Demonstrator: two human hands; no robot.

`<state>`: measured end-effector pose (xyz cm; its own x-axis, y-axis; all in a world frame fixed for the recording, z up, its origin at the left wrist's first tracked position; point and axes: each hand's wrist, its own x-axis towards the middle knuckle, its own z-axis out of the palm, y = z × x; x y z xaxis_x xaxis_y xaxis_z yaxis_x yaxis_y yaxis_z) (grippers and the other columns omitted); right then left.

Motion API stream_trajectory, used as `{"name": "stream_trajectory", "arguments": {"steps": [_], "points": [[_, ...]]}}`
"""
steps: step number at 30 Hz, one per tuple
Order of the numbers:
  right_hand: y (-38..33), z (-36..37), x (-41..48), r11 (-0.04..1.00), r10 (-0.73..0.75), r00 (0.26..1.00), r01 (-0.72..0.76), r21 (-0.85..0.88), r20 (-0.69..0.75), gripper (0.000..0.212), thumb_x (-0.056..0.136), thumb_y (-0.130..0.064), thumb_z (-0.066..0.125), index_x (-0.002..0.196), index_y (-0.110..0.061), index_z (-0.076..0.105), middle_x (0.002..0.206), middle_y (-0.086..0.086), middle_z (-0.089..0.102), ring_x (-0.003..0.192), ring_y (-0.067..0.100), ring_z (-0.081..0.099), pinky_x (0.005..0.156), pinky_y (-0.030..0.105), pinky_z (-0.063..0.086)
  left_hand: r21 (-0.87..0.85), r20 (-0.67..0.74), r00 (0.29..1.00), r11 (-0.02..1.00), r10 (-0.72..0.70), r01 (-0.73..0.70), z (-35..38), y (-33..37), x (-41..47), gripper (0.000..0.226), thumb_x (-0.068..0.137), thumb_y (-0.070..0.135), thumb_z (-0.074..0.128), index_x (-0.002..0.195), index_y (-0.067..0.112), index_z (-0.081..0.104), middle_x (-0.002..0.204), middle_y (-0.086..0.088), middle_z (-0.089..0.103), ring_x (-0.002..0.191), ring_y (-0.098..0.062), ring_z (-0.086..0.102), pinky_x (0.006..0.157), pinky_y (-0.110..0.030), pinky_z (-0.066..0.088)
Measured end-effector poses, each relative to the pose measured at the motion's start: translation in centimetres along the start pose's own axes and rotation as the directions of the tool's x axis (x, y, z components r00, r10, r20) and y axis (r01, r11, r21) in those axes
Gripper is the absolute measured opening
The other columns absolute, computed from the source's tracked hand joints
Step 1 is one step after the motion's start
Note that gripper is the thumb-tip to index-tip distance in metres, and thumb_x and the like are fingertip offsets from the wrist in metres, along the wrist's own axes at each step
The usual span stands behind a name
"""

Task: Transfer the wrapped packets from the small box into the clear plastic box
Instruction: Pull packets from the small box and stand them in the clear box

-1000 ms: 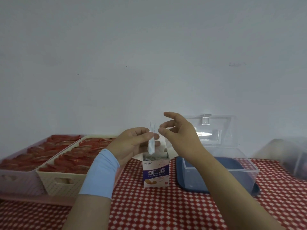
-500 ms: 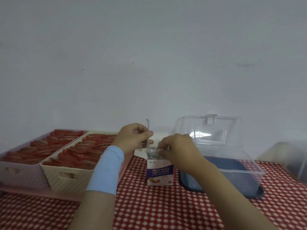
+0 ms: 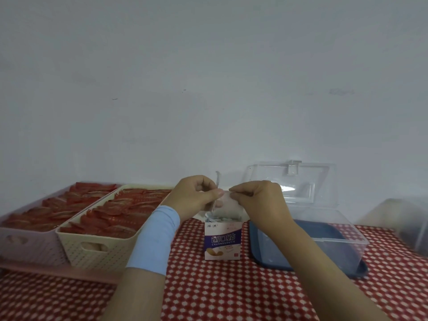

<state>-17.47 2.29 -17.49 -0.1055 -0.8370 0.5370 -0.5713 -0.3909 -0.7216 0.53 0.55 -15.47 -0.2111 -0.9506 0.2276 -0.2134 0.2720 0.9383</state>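
The small white and purple box (image 3: 222,242) stands open on the red chequered cloth, with several wrapped packets (image 3: 217,219) showing at its mouth. Just above it, my left hand (image 3: 194,196) pinches thin packets (image 3: 217,180) held upright, edge-on to me. My right hand (image 3: 259,201) pinches a white wrapped packet (image 3: 228,203) next to the left hand's fingers. The clear plastic box (image 3: 347,239) sits right of the small box, its lid (image 3: 301,181) standing open against the wall. It rests on a dark blue tray.
A cream basket (image 3: 92,251) and a pale pink basket (image 3: 25,242), both full of red packets, stand on the left on a pink tray. Another clear container (image 3: 407,218) is at the far right. The wall runs close behind everything.
My right hand dipped to the small box's mouth and has now come up with a white packet, brought against the packets in my left hand. The left hand stayed nearly still.
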Motion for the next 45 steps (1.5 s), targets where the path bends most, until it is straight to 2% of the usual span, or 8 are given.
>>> {"name": "stream_trajectory", "arguments": {"steps": [9,16,23,29,33,36,39,45], "points": [[-0.3,-0.6,0.1,0.999,-0.033,0.996,0.033,0.006,-0.088,0.009,0.095,-0.02,0.066,0.09,-0.026,0.071,0.084,-0.013,0.068,0.078,0.002,0.062,0.066,0.011,0.045,0.085,-0.025,0.998,0.994,-0.063,0.065,0.0,-0.2,0.0,0.014,0.085,0.013,0.077,0.087,0.006,0.066,0.083,-0.013,0.076,0.08,-0.022,0.076,0.071,-0.04,0.061],[-1.1,-2.9,1.0,0.945,0.088,0.99,-0.048,0.323,-0.11,0.015,0.092,-0.011,0.069,0.102,-0.022,0.075,0.086,-0.004,0.075,0.073,0.007,0.071,0.066,0.018,0.053,-0.24,-0.151,0.988,0.97,0.01,-0.047,-0.3,1.8,-0.2,0.014,0.089,0.011,0.072,0.094,0.0,0.064,0.099,-0.015,0.076,0.087,-0.026,0.076,0.08,-0.039,0.062],[-2.9,-3.0,0.4,0.855,0.109,0.992,-0.124,0.504,0.059,0.006,0.09,-0.015,0.072,0.09,-0.015,0.078,0.078,-0.001,0.075,0.065,0.002,0.063,0.059,0.01,0.048,-0.463,0.31,0.951,0.875,0.01,0.142,1.3,1.9,-0.7,0.034,0.085,0.024,0.062,0.109,-0.001,0.06,0.105,-0.016,0.073,0.093,-0.029,0.071,0.076,-0.037,0.062],[-2.9,-2.4,0.3,0.859,0.126,0.989,-0.15,0.489,0.081,0.008,0.092,-0.016,0.07,0.094,-0.011,0.076,0.083,-0.001,0.075,0.068,0.006,0.067,0.058,0.018,0.052,-0.558,0.354,0.935,0.806,0.016,0.197,2.5,1.7,-0.6,0.038,0.083,0.023,0.06,0.115,0.002,0.063,0.101,-0.014,0.075,0.092,-0.024,0.074,0.072,-0.034,0.063],[-3.1,-2.6,0.2,0.94,0.084,0.995,-0.096,0.327,0.052,0.03,0.091,-0.026,0.071,0.12,-0.028,0.065,0.113,-0.013,0.068,0.08,0.004,0.071,0.065,0.016,0.055,-0.58,0.325,0.946,0.794,0.017,0.185,2.5,1.3,-0.4,0.046,0.084,0.024,0.064,0.123,-0.001,0.06,0.114,-0.02,0.068,0.105,-0.029,0.069,0.072,-0.033,0.06],[-3.6,-3.6,-0.1,0.959,-0.047,0.994,0.016,0.284,0.102,0.015,0.088,-0.034,0.073,0.099,-0.028,0.066,0.123,-0.018,0.063,0.092,0.004,0.07,0.076,0.02,0.053,-0.574,0.337,0.942,0.796,0.016,0.192,2.0,1.2,-0.2,0.032,0.091,0.021,0.062,0.116,0.002,0.062,0.107,-0.016,0.07,0.099,-0.029,0.07,0.071,-0.035,0.062],[-4.0,-4.5,-0.6,0.982,-0.158,0.953,0.125,0.14,0.257,0.031,0.067,-0.043,0.087,0.079,-0.03,0.062,0.138,-0.029,0.051,0.119,-0.008,0.054,0.094,0.018,0.042,-0.56,0.36,0.932,0.807,0.033,0.188,1.4,1.4,-0.6,0.033,0.092,0.022,0.061,0.118,0.002,0.058,0.096,-0.012,0.071,0.084,-0.025,0.071,0.068,-0.036,0.062],[-4.1,-4.0,-0.8,0.963,-0.256,0.921,0.27,-0.006,0.294,0.044,0.057,-0.03,0.095,0.078,-0.03,0.057,0.127,-0.025,0.054,0.113,-0.007,0.055,0.082,0.01,0.046,-0.518,0.406,0.913,0.834,0.042,0.192,1.2,1.4,-0.8,0.032,0.089,0.027,0.059,0.111,0.004,0.06,0.104,-0.007,0.073,0.091,-0.026,0.072,0.059,-0.034,0.06]]}}
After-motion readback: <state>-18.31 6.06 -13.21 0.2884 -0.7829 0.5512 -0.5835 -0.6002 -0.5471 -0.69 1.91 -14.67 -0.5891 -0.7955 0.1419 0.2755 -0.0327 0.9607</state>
